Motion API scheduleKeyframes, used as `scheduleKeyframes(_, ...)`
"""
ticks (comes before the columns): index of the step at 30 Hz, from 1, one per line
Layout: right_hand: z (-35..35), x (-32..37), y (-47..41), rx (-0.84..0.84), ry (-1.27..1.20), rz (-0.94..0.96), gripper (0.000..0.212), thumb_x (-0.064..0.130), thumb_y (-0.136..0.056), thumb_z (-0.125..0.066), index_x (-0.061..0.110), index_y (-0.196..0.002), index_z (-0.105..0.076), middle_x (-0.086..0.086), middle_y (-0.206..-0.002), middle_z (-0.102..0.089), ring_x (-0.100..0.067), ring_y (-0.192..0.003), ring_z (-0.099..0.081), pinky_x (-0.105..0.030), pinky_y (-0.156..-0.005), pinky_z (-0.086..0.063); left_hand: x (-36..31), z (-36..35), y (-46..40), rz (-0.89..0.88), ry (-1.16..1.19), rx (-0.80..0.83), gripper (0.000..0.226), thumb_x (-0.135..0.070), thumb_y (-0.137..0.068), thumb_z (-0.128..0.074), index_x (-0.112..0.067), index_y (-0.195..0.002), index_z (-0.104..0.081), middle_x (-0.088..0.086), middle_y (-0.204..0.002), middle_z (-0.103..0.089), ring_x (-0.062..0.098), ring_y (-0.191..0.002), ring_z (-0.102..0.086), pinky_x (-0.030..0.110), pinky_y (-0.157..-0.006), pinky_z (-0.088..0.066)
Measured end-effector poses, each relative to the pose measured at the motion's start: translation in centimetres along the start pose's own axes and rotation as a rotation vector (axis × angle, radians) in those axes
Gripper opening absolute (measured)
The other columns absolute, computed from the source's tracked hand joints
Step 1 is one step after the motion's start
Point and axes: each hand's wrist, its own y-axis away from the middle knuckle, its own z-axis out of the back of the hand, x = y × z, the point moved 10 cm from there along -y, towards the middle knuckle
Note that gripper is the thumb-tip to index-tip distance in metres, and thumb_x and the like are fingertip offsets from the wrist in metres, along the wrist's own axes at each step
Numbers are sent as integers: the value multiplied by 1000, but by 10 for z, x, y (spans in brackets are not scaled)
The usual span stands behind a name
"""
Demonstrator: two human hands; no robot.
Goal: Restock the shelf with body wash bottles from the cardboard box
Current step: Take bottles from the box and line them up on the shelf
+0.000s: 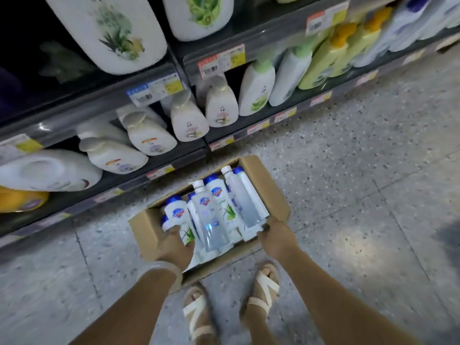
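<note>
- Shelf (194, 160) ran along the left, rows already holding white bottles; likely the restock target
- Cardboard box (149, 232) sat open on the floor just beside the shelf base, at the person's feet, for short reach
- Body wash bottles (214, 207) lay inside the box
- Left hand (174, 242) fingers curled round a blue-capped bottle (178, 215)
- Right hand (273, 232) gripped a clear bottle's (249, 207) base end

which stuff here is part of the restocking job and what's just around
Job: brown cardboard box; blue-capped white body wash bottles; grey shelf; left hand; right hand.
Around: yellow pump bottles; price tags; beige sandals.
</note>
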Motion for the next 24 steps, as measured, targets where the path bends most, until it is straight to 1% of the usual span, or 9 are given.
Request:
scheduleKeyframes(3, -4, 14, -36, -19, 39, 43, 46, 23, -91, -56, 4, -131, -44, -19, -126, -55, -33, -112, -56, -38, -92, -49, -7, -29, -24, -24, 59, 6, 62, -27, -90, -56, -6, -143, -30, 13, -147, -38, 27, -135, -36, 32, -112, -28)
scheduleKeyframes(6, -13, 30, -75, -69, 125, 88, 49, 25, -91, -57, 7, -134, -43, -15, -130, -53, -32, -117, -53, -35, -93, -47, -3, -64, -52, 6, 105, 39, 59, -27, -90, -57, -5, -140, -34, 14, -142, -41, 28, -131, -40, 32, -108, -31)
scheduleKeyframes(9, -24, 35, -116, -119, 175, 91, 52, 28, -90, -59, 7, -134, -40, -15, -133, -51, -32, -119, -51, -35, -89, -46, -4, -92, -78, 15, 211, 20, 59, -25, -87, -60, -4, -136, -35, 15, -140, -40, 29, -130, -39, 34, -109, -31)
scheduleKeyframes(12, -37, 26, -151, -147, 203, 53, 61, 33, -89, -60, 5, -137, -35, -16, -137, -47, -34, -123, -49, -39, -95, -43, -7, -109, -105, 35, 296, -44, 69, -32, -82, -66, -5, -136, -33, 15, -138, -40, 30, -128, -39, 36, -106, -32)
scheduleKeyframes(14, -47, 19, -171, -151, 166, 32, 68, 37, -87, -63, 3, -138, -32, -16, -138, -44, -34, -125, -46, -40, -98, -42, -9, -118, -121, 82, 355, -88, 81, -39, -75, -73, -6, -136, -31, 15, -133, -42, 32, -125, -40, 38, -103, -33)
scheduleKeyframes(16, -59, 20, -187, -151, 134, 43, 71, 38, -84, -65, 1, -135, -33, -18, -138, -41, -35, -126, -43, -42, -103, -40, -8, -126, -133, 148, 388, -132, 88, -45, -67, -78, -6, -132, -33, 15, -130, -42, 33, -123, -39, 40, -103, -32)
scheduleKeyframes(18, -68, 23, -196, -168, 183, 42, 73, 41, -82, -67, 0, -133, -34, -17, -137, -38, -36, -126, -40, -41, -99, -40, -5, -131, -143, 215, 384, -183, 91, -49, -60, -80, -4, -126, -37, 16, -128, -42, 34, -122, -39, 40, -104, -31)
scheduleKeyframes(21, -74, 25, -209, -198, 292, -18, 79, 47, -81, -66, -1, -133, -30, -17, -135, -37, -34, -124, -40, -40, -92, -43, 2, -140, -157, 321, 364, -193, 94, -49, -56, -83, -3, -124, -36, 17, -130, -42, 34, -123, -40, 40, -103, -32)
scheduleKeyframes(24, -69, 29, -213, -230, 343, 1, 79, 50, -81, -65, -3, -131, -32, -18, -131, -42, -33, -119, -46, -39, -89, -44, 3, -139, -165, 319, 397, -193, 92, -44, -55, -84, -4, -122, -36, 17, -128, -44, 34, -122, -42, 40, -102, -34)
